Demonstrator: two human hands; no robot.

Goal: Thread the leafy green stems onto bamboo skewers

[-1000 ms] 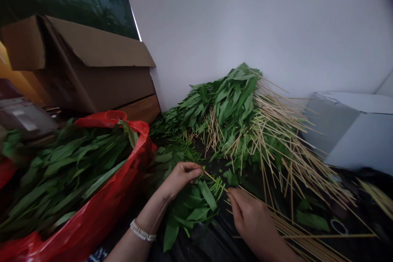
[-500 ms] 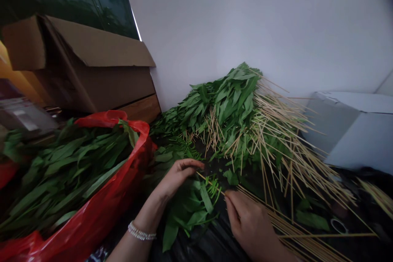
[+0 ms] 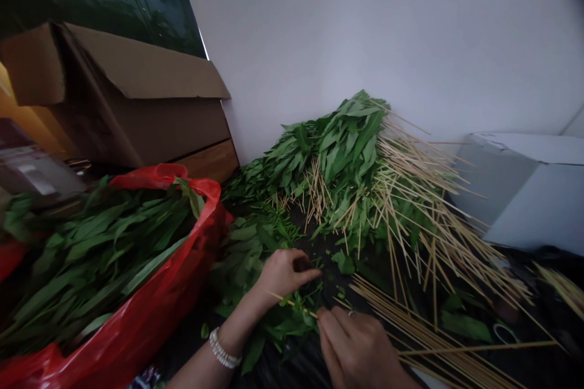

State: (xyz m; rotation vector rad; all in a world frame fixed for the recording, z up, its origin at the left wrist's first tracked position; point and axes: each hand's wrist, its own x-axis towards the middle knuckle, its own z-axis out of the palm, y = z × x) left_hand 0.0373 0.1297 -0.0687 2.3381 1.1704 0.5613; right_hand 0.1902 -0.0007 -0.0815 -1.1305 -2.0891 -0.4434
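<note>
Skewer (image 3: 292, 302) sits low in the middle, pinched at one end by the right hand (image 3: 358, 346), fingers pressed together on it, tip poking through a small bunch of leaves (image 3: 283, 322). Left hand (image 3: 285, 272) has its fingers curled onto those leaves right by the stick. Honestly hard to make out how many leaves are threaded, since the hands cover most of it, and the right wrist is cut off at the bottom edge. Compared to half a second back, both hands have dropped closer in and the skewer has slid left. Loose skewers (image 3: 410, 316) lie just right, finished pile (image 3: 360, 176) behind, red bag (image 3: 150, 316) of greens left.
</note>
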